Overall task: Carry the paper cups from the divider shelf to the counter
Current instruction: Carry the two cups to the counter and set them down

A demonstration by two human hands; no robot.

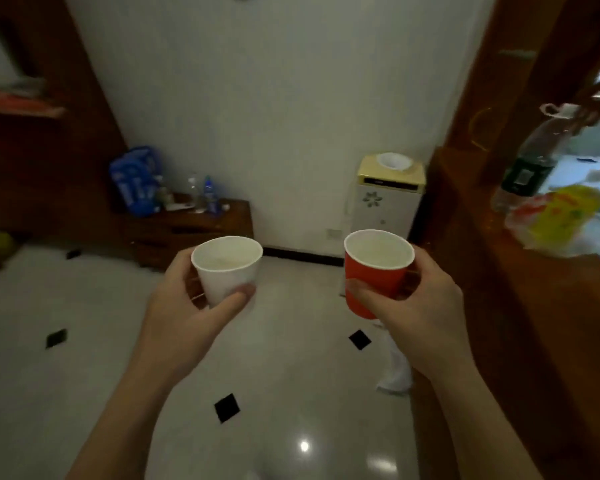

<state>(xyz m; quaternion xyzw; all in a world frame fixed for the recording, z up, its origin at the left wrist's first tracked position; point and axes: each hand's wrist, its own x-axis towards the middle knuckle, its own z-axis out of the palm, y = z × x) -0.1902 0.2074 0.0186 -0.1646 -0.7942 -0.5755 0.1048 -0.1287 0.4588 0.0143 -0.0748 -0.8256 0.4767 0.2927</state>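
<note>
I hold two paper cups upright in front of me over the tiled floor. My left hand (187, 306) grips a white paper cup (226, 268), thumb on its near side. A red paper cup (374, 271) with a white inside sits in my right hand (420, 306), fingers wrapped round it. Both cups look empty. The two cups are about a hand's width apart. The wooden divider shelf (499, 271) runs along my right side.
On the divider's ledge stand a plastic bottle (527, 168) and a yellow bag (561, 216). A cream water dispenser (388, 195) stands against the white wall ahead. A low wooden cabinet (187, 230) with bottles and a blue bag (136, 178) sits at left.
</note>
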